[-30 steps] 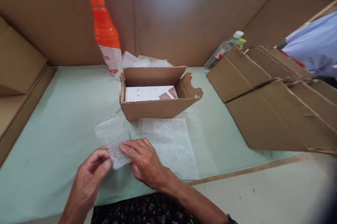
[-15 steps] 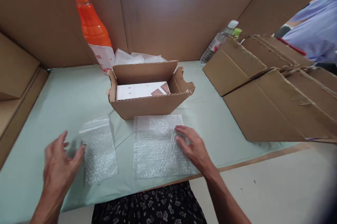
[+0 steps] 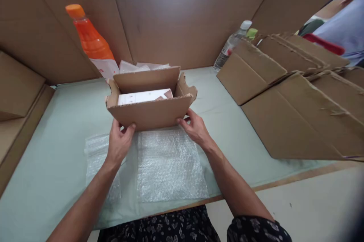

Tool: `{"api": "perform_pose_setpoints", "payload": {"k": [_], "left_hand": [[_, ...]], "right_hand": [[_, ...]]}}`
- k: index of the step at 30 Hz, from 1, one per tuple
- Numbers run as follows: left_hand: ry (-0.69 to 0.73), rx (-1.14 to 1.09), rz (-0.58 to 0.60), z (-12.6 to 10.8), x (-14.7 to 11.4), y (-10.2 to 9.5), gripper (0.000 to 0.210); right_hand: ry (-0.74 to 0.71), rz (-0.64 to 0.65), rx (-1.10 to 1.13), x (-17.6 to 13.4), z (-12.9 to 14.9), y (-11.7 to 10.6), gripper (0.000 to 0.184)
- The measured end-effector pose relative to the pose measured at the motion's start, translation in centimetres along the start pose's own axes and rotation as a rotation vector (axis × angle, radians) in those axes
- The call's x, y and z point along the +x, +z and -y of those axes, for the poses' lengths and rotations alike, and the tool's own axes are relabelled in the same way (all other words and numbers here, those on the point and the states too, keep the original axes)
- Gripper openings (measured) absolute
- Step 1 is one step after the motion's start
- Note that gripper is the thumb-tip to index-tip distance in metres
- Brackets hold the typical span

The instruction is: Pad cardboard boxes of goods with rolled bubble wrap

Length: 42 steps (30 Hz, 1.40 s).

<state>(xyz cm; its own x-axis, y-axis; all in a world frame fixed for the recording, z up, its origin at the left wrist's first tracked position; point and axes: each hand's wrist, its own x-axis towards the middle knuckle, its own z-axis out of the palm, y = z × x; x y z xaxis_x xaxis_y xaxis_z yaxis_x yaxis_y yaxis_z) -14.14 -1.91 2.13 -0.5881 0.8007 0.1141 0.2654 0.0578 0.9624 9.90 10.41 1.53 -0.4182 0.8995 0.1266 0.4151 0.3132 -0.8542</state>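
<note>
Now gripping the open cardboard box (image 3: 148, 111) at both lower front corners.
Left hand (image 3: 119, 144) closed on its near-left corner, right hand (image 3: 195, 128) on its near-right; just behind the bubble wrap sheet (image 3: 170, 166), white carton (image 3: 142, 96) inside.

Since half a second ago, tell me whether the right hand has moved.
Yes. The right hand left the large bubble wrap sheet and went forward to the cardboard box, now gripping its front right corner.

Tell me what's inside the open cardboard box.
A white flat box lies inside the cardboard box, with a brownish patch at its right end. The front wall hides its lower part and anything beneath.
</note>
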Motion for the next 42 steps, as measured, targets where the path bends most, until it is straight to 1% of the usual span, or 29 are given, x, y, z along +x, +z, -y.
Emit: {"api": "perform_pose_setpoints", "payload": {"k": [2,3,4,5,6,8,9,11,12,13,15,16,18,19,21,22,23,25,27,28,29,31,32,34,36,38,39,41,42], "left_hand": [[0.023,0.014,0.008,0.0,2.2,1.4,0.039],[0.019,0.014,0.018,0.0,3.1,1.8,0.041],[0.006,0.02,0.024,0.0,3.9,1.9,0.045],[-0.008,0.042,0.025,0.0,4.4,1.5,0.051],[-0.016,0.086,0.027,-0.1,4.5,0.7,0.057],[-0.018,0.24,0.044,-0.3,3.6,-1.8,0.062],[-0.018,0.334,0.055,-0.4,2.5,-3.3,0.06],[-0.056,0.473,0.057,-0.4,-0.3,-5.9,0.048],[-0.078,0.507,0.042,-0.3,-1.9,-6.6,0.044],[-0.08,0.537,0.059,-0.1,-3.4,-6.8,0.042],[-0.022,0.638,0.167,0.5,-6.2,-6.0,0.04],[0.032,0.715,0.236,0.7,-7.3,-5.2,0.038],[0.146,0.877,0.344,0.9,-9.1,-3.2,0.029],[0.196,0.935,0.371,0.9,-9.6,-2.4,0.021],[0.267,0.979,0.401,0.8,-10.3,-1.5,0.007],[0.285,0.97,0.407,0.7,-10.3,-1.4,0.009],[0.293,0.945,0.404,0.7,-10.2,-1.6,0.012],[0.286,0.887,0.372,0.6,-9.4,-2.2,0.01],[0.274,0.838,0.332,0.5,-7.8,-2.8,0.008],[0.278,0.827,0.32,0.4,-6.6,-2.9,0.015],[0.291,0.825,0.319,0.2,-5.4,-2.8,0.023],[0.336,0.829,0.342,-0.4,-2.6,-1.9,0.036],[0.362,0.833,0.364,-0.8,-1.3,-1.2,0.039],[0.412,0.831,0.406,-1.6,0.8,0.7,0.038],[0.454,0.815,0.42,-2.1,1.9,2.4,0.036],[0.477,0.796,0.401,-2.2,1.6,3.3,0.037],[0.48,0.782,0.388,-2.1,0.9,3.4,0.036],[0.479,0.746,0.382,-1.5,-1.4,2.7,0.031],[0.48,0.724,0.395,-1.0,-2.8,2.1,0.028]], "right_hand": [[-0.003,-0.033,0.051,1.3,-0.6,0.0,0.05],[-0.005,-0.043,0.071,1.5,-0.9,-0.3,0.053],[-0.006,-0.051,0.078,1.3,-1.2,-0.6,0.056],[-0.007,-0.055,0.066,0.8,-1.4,-1.1,0.058],[-0.006,-0.056,0.039,-0.1,-1.7,-1.6,0.058],[-0.002,-0.048,-0.055,-2.7,-2.3,-2.8,0.048],[-0.004,-0.039,-0.112,-4.1,-2.8,-3.3,0.043],[-0.019,-0.042,-0.238,-6.4,-3.7,-3.8,0.038],[-0.028,-0.055,-0.301,-7.1,-4.0,-3.7,0.039],[-0.038,-0.067,-0.358,-7.5,-4.2,-3.3,0.042],[-0.058,-0.072,-0.442,-7.2,-4.2,-2.2,0.045],[-0.073,-0.057,-0.469,-6.9,-4.0,-1.5,0.042],[-0.113,-0.006,-0.49,-6.2,-3.3,-0.4,0.027],[-0.132,0.018,-0.486,-6.1,-2.9,0.0,0.02],[-0.151,0.042,-0.459,-6.4,-2.3,0.3,0.015],[-0.145,0.038,-0.443,-6.9,-2.2,0.2,0.015],[-0.126,0.028,-0.427,-7.4,-2.0,0.0,0.015],[-0.053,0.008,-0.392,-8.6,-1.6,-0.5,0.016],[0.037,-0.002,-0.333,-9.8,-0.9,-0.9,0.017],[0.076,0.001,-0.297,-10.5,-0.4,-0.9,0.021],[0.104,0.012,-0.259,-11.1,0.3,-0.8,0.028],[0.133,0.042,-0.188,-12.8,1.6,-0.2,0.046],[0.137,0.064,-0.158,-13.8,2.2,0.4,0.051],[0.131,0.114,-0.118,-16.0,3.2,1.7,0.053],[0.124,0.152,-0.111,-18.0,3.5,2.9,0.051],[0.145,0.129,-0.117,-19.2,3.3,3.4,0.054],[0.169,0.098,-0.108,-19.4,3.1,3.4,0.057],[0.232,0.046,-0.054,-19.1,2.6,3.1,0.06],[0.26,0.043,-0.017,-18.6,2.4,2.8,0.059]]}}
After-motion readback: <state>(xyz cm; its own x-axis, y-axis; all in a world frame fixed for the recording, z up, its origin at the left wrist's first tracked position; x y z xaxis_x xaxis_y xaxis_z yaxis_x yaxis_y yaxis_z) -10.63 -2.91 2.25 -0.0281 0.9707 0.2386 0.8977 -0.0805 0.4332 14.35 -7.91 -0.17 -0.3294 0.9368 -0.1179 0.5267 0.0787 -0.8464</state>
